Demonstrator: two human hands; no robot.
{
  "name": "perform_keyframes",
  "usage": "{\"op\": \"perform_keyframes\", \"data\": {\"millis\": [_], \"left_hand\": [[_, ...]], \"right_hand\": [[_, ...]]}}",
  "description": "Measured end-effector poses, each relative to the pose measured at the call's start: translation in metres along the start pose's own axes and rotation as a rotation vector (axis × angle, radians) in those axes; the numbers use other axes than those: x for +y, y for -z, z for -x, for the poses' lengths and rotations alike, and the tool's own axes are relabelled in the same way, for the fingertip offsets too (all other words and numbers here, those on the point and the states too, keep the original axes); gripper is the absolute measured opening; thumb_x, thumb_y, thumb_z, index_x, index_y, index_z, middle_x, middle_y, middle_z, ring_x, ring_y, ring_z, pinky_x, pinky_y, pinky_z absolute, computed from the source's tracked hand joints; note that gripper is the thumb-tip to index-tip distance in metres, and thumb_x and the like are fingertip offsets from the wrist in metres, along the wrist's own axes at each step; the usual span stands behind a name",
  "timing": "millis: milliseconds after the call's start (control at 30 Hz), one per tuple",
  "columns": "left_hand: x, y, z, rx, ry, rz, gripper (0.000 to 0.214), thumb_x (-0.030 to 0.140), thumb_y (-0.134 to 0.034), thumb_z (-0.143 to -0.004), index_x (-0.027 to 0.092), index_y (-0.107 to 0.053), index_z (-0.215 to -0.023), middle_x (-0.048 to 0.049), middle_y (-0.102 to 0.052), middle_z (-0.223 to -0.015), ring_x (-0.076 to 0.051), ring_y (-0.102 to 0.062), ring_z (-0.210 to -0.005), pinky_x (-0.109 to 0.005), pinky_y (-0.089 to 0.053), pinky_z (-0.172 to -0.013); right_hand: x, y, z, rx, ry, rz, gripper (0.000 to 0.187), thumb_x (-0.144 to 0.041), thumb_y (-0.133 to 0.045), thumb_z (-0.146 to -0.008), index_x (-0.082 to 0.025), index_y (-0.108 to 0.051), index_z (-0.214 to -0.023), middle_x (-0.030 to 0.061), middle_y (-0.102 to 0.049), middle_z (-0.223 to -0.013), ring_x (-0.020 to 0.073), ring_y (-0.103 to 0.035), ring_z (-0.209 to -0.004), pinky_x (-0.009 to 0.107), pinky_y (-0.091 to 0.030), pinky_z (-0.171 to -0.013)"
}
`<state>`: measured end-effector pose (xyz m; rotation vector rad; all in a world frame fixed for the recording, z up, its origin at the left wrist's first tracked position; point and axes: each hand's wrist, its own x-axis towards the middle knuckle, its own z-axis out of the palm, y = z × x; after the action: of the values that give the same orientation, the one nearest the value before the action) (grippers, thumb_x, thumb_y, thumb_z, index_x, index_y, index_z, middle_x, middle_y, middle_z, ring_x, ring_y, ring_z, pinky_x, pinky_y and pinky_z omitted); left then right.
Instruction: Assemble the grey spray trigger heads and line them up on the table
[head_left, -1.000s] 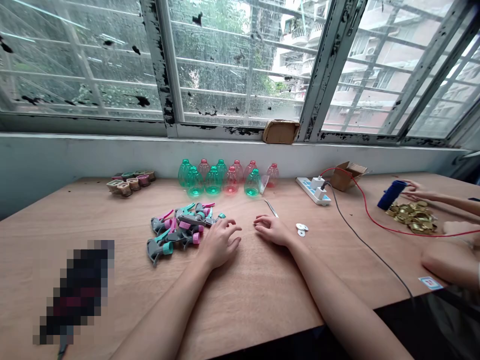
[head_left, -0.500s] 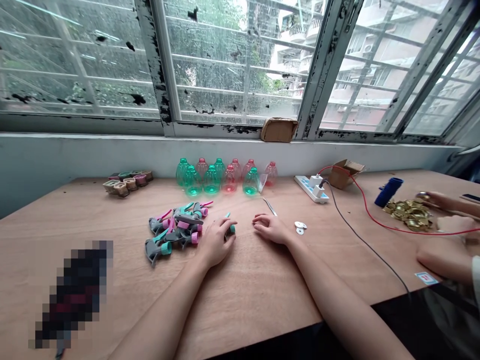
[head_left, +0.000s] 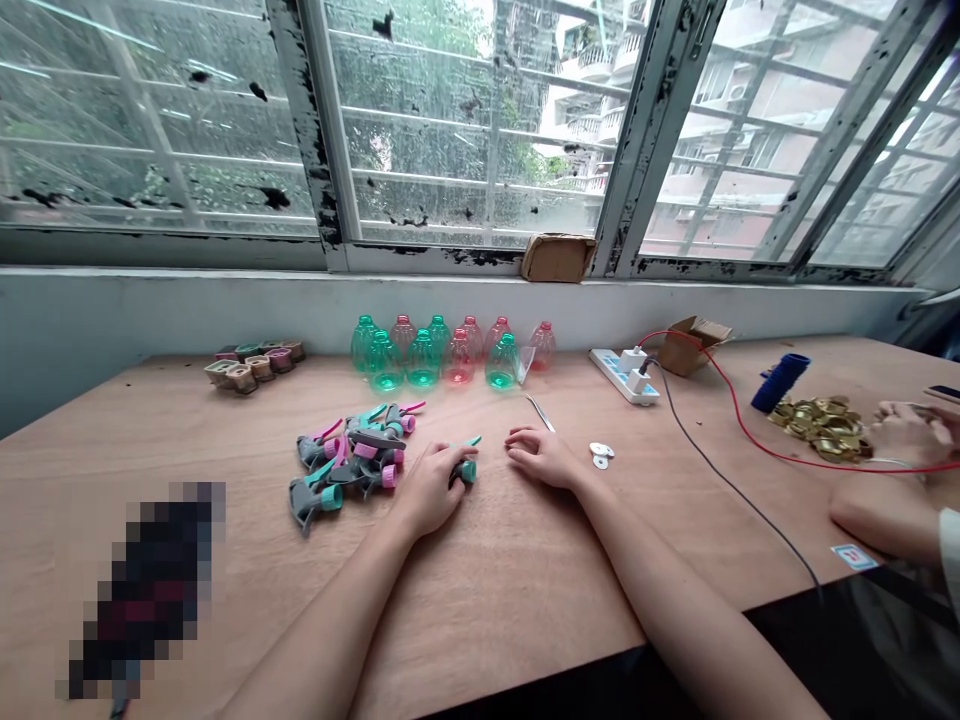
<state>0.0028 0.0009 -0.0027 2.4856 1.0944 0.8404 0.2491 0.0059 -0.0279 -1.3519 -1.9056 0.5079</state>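
Plywood table [head_left: 525, 600] under a window [head_left: 480, 120], left hand [head_left: 427, 490] closed on a teal spray trigger [head_left: 466, 472]

Behind the pile of spray triggers [head_left: 352, 465] stands a row of teal and pink plastic bottles [head_left: 422, 362]. Just right of the pile, the left hand grips the teal spray trigger in a narrow hold (most of it hidden by the fingers). Further right of the pile, the right hand [head_left: 541, 458] rests open, lightly curled and holding nothing, near tweezers [head_left: 540, 411] and two small washers [head_left: 600, 455]. Far right of the pile, a co-worker's hand [head_left: 911, 435] is just beside a heap of brass caps [head_left: 821, 428].
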Motion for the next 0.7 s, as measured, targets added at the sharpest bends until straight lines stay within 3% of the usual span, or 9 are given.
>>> {"op": "perform_keyframes", "data": {"millis": [133, 233, 333, 500, 600, 700], "left_hand": [[0.006, 0.003, 0.000, -0.046, 0.006, 0.163, 0.044, 0.013, -0.050, -0.075, 0.024, -0.060, -0.116, -0.0040, -0.066, -0.103, -0.017, -0.059, -0.083, -0.029, -0.049, -0.075], [0.007, 0.004, 0.000, -0.082, 0.033, 0.161, 0.036, 0.018, -0.053, -0.076, 0.022, -0.065, -0.110, -0.0017, -0.067, -0.083, -0.014, -0.056, -0.067, -0.025, -0.046, -0.064], [0.007, 0.004, 0.000, -0.090, 0.048, 0.110, 0.035, 0.019, -0.055, -0.074, 0.023, -0.067, -0.107, 0.0017, -0.062, -0.069, -0.012, -0.051, -0.059, -0.022, -0.040, -0.058], [0.009, 0.004, 0.001, -0.095, 0.037, 0.093, 0.035, 0.019, -0.056, -0.072, 0.022, -0.068, -0.105, 0.0030, -0.058, -0.064, -0.011, -0.049, -0.056, -0.022, -0.037, -0.055], [0.010, 0.004, 0.001, -0.083, 0.034, 0.108, 0.035, 0.018, -0.056, -0.071, 0.022, -0.068, -0.103, 0.0026, -0.060, -0.065, -0.011, -0.051, -0.057, -0.022, -0.038, -0.057], [0.010, 0.005, 0.002, -0.074, 0.037, 0.113, 0.035, 0.017, -0.055, -0.070, 0.023, -0.068, -0.102, 0.0024, -0.061, -0.066, -0.012, -0.052, -0.058, -0.022, -0.040, -0.057]], "right_hand": [[0.000, 0.001, 0.000, -0.002, -0.004, -0.011, 0.022, -0.026, -0.060, -0.079, -0.020, -0.072, -0.096, 0.0085, -0.064, -0.111, 0.0215, -0.057, -0.109, 0.036, -0.040, -0.098], [0.001, 0.002, 0.001, -0.003, -0.003, -0.018, 0.022, -0.026, -0.059, -0.079, -0.020, -0.072, -0.095, 0.0082, -0.064, -0.112, 0.0216, -0.057, -0.110, 0.036, -0.040, -0.098], [0.001, 0.001, 0.001, -0.004, -0.004, -0.002, 0.022, -0.027, -0.059, -0.079, -0.020, -0.072, -0.096, 0.0082, -0.064, -0.112, 0.0217, -0.057, -0.110, 0.036, -0.040, -0.098], [-0.003, 0.002, 0.000, 0.013, 0.042, 0.068, 0.023, -0.027, -0.057, -0.080, -0.020, -0.072, -0.096, 0.0074, -0.065, -0.110, 0.0205, -0.059, -0.103, 0.032, -0.043, -0.092], [-0.002, 0.019, -0.001, 0.192, 0.001, 0.170, 0.024, -0.030, -0.054, -0.081, -0.021, -0.072, -0.095, 0.0066, -0.068, -0.099, 0.0192, -0.063, -0.085, 0.030, -0.048, -0.078], [0.009, 0.054, 0.004, 0.414, -0.180, 0.361, 0.026, -0.032, -0.051, -0.081, -0.021, -0.073, -0.089, 0.0075, -0.070, -0.092, 0.0210, -0.063, -0.080, 0.031, -0.046, -0.073]]}}
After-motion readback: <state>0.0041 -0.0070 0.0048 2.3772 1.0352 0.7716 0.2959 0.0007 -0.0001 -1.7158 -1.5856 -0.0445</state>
